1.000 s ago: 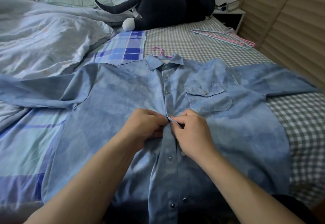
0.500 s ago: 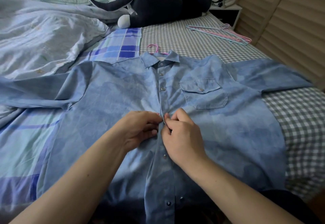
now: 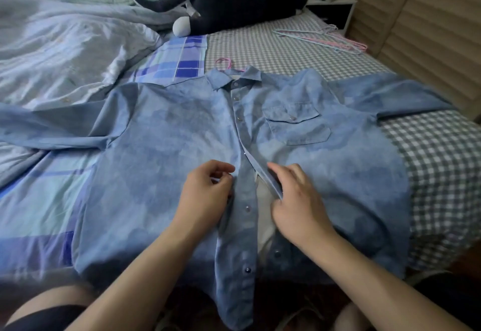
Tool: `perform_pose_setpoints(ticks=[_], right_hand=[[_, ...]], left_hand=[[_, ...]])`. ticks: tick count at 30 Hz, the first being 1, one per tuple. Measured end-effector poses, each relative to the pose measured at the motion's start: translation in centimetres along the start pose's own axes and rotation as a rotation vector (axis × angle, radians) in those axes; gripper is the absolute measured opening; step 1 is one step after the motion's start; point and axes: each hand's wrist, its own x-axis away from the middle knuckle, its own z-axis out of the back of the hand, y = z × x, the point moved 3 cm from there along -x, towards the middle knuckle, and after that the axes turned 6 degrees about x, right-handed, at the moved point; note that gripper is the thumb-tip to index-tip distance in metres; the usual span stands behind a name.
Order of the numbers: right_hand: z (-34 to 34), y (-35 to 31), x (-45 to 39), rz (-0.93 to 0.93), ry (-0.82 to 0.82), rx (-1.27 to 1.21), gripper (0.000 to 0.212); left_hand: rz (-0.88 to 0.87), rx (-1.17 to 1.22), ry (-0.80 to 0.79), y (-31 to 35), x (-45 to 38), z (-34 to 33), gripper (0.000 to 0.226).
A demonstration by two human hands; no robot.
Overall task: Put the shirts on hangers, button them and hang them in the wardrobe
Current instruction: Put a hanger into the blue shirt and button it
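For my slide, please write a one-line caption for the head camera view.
Both hands, left and right, work on the half-buttoned front of a blue shirt spread on a bed.

Bed (image 3: 286, 44) w/ checked sheet, slatted wall (image 3: 429, 31) right, nightstand (image 3: 335, 10)

The blue shirt (image 3: 161, 164) lies spread across most of the near bed, sleeves out to both sides. Both hands, left hand (image 3: 205, 192) and right hand (image 3: 296, 200), occupy the placket at mid-front. Open checked sheet (image 3: 260, 44) lies beyond the collar. A dark plush cat (image 3: 234, 0) blocks the far end. Loose hangers (image 3: 325, 40) lie on the far right strip of sheet, near the slatted wall (image 3: 416, 31). A rumpled quilt (image 3: 65, 44) fills the left side.
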Motion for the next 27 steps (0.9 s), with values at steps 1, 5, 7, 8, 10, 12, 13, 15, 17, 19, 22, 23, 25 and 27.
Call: perform_pose_setpoints(ticks=[1,5,7,8,10,12,13,15,17,19,22,23,25,27], right_hand=[[0.0,0.4,0.3,0.007,0.012,-0.002,0.069],[0.2,0.6,1.4,0.063,0.137,-0.104,0.044],[0.4,0.5,2.0,0.052,0.218,-0.179,0.031],[0.5,0.5,2.2,0.018,0.235,-0.204,0.026],[0.4,0.4,2.4,-0.075,0.197,-0.255,0.019],[0.1,0.0,3.0,-0.096,0.15,-0.289,0.014],[0.0,-0.3,3.1,-0.086,0.155,-0.295,0.013],[-0.2,-0.8,3.3,-0.077,0.212,-0.318,0.013],[-0.5,-1.0,3.7,-0.073,0.281,-0.355,0.014],[-1.6,-0.3,5.0,-0.08,0.328,-0.384,0.014],[-3.2,0.5,7.2,-0.163,0.354,-0.413,0.01],[-3.5,0.6,7.1,-0.17,0.363,-0.411,0.009],[-3.6,0.3,6.2,-0.158,0.357,-0.405,0.007],[-3.4,0.1,5.9,-0.168,0.34,-0.412,0.009]], left_hand=[[0.005,0.009,0.012,-0.4,0.4,0.3,0.023],[0.037,0.09,0.083,-1.6,2.9,0.6,0.023],[0.039,0.113,0.096,-2.0,4.7,0.5,0.023],[0.029,0.11,0.094,-2.1,5.5,0.4,0.024],[0.01,0.085,0.089,-2.1,6.6,0.3,0.025],[0.001,0.066,0.087,-2.0,6.8,0.2,0.025],[0.007,0.055,0.087,-1.9,6.7,0.1,0.024],[0.022,0.029,0.075,-1.6,6.3,-0.2,0.021],[0.037,-0.035,0.056,-1.2,5.8,-0.4,0.019],[0.055,-0.148,0.031,-1.2,5.6,-0.5,0.017],[0.062,-0.355,-0.045,-1.7,5.5,-0.9,0.002],[0.062,-0.436,-0.056,-1.9,5.7,-1.1,0.009],[0.04,-0.595,-0.048,-2.0,6.1,-1.5,0.025],[0.004,-0.655,-0.018,-1.8,6.6,-1.7,0.032]])
